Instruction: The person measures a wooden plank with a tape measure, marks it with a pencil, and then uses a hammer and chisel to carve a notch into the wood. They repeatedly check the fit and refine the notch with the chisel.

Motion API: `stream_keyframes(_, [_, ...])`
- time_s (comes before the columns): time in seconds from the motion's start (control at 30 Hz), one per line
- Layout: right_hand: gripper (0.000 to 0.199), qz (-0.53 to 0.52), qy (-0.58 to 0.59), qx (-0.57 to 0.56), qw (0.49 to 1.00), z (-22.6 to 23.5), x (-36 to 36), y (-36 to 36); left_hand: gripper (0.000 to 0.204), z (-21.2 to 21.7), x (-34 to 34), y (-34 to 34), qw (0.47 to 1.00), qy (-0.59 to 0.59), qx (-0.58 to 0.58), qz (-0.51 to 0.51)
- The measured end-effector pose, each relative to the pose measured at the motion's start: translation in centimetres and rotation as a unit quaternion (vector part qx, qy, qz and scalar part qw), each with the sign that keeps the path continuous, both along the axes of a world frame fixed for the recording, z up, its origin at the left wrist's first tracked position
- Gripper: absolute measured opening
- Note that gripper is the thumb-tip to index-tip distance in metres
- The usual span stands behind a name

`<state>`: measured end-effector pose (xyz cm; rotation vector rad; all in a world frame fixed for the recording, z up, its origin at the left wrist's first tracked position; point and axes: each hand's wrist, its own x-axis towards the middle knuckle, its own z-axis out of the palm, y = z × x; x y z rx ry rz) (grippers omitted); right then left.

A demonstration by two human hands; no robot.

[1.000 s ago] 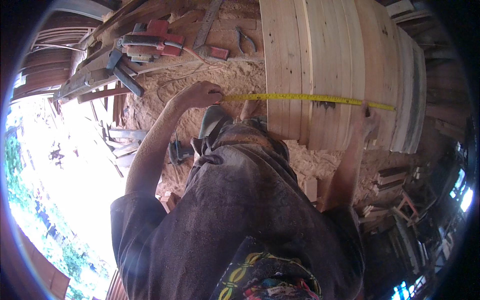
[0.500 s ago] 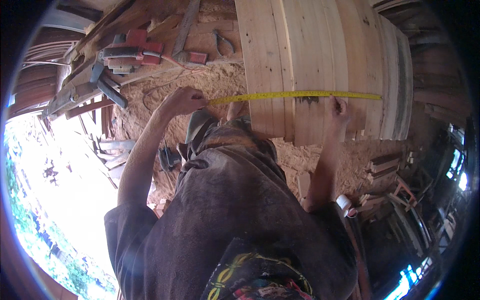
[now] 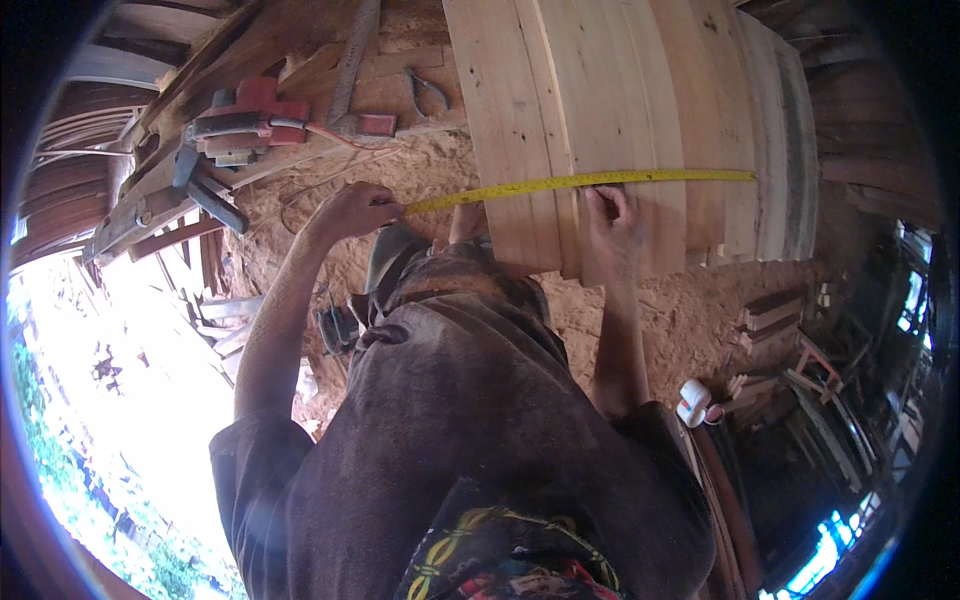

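A yellow tape measure [image 3: 540,185] is stretched from left to right across a row of pale wooden boards [image 3: 630,100] lying side by side. My left hand [image 3: 360,210] is closed on the tape's left end, off the boards' left edge; whatever else sits inside that hand is hidden. Just below the tape, my right hand [image 3: 614,222] hovers over or rests on the boards with its fingers curled in. Its fingertips are close to the tape's lower edge, and I cannot make out what is between them.
Beyond my left hand lie a red and grey power tool [image 3: 255,118] with a cord, a hammer [image 3: 208,190] and pliers [image 3: 427,92]. Sawdust [image 3: 430,160] covers the ground. Offcuts [image 3: 775,325] are piled at the right, near a white container [image 3: 692,402].
My right hand has moved left along the tape, from the boards' right part toward their middle. My left hand still grips the tape's end. The whole view has shifted slightly.
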<state>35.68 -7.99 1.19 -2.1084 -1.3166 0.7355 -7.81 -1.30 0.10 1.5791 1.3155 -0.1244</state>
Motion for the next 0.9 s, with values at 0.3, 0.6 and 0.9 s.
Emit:
stream_keyframes(0.3, [0.031,0.000,0.027,0.005,1.000,0.7,-1.1,0.2,0.038,-0.2,-0.1,0.0,0.999,-0.020,0.006,-0.024])
stream_keyframes(0.6, [0.027,0.062,-0.041,0.021,0.997,2.4,-2.5,0.3,0.035,0.2,0.2,-0.2,0.999,0.029,-0.024,0.002])
stream_keyframes(0.9, [0.020,0.065,-0.009,0.050,0.997,0.8,-2.3,0.0,0.037,0.7,0.3,0.1,0.999,0.020,-0.027,-0.010])
